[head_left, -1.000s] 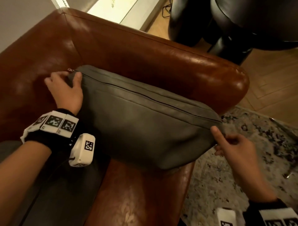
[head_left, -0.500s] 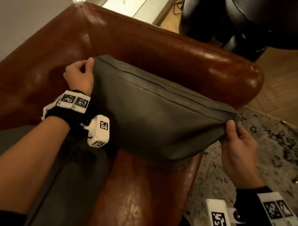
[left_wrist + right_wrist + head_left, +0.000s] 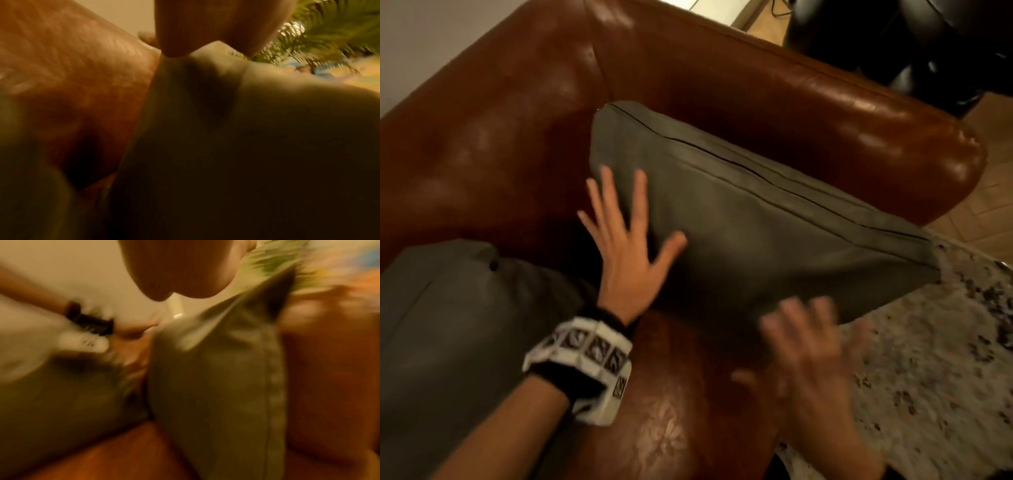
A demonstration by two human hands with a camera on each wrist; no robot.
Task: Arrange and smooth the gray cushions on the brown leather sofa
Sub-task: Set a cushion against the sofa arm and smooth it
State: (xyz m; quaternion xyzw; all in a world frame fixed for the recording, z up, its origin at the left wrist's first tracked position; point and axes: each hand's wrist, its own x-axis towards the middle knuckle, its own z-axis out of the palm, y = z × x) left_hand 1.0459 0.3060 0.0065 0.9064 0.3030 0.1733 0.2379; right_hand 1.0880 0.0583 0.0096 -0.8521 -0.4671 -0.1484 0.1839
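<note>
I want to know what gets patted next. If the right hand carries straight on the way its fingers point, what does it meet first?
Most likely the lower front face of the gray cushion. The right hand is open and blurred, so its depth is uncertain.

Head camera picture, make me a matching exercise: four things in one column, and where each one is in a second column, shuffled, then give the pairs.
Things:
1. upright gray cushion
2. second gray cushion
3. left hand
4. patterned rug

Places:
A. on the floor beside the sofa's seat front
B. spread flat against the upright cushion's left end
C. leaning on the sofa's armrest
D. lying on the seat at the lower left of the view

Pairs: 1-C, 2-D, 3-B, 4-A
</note>
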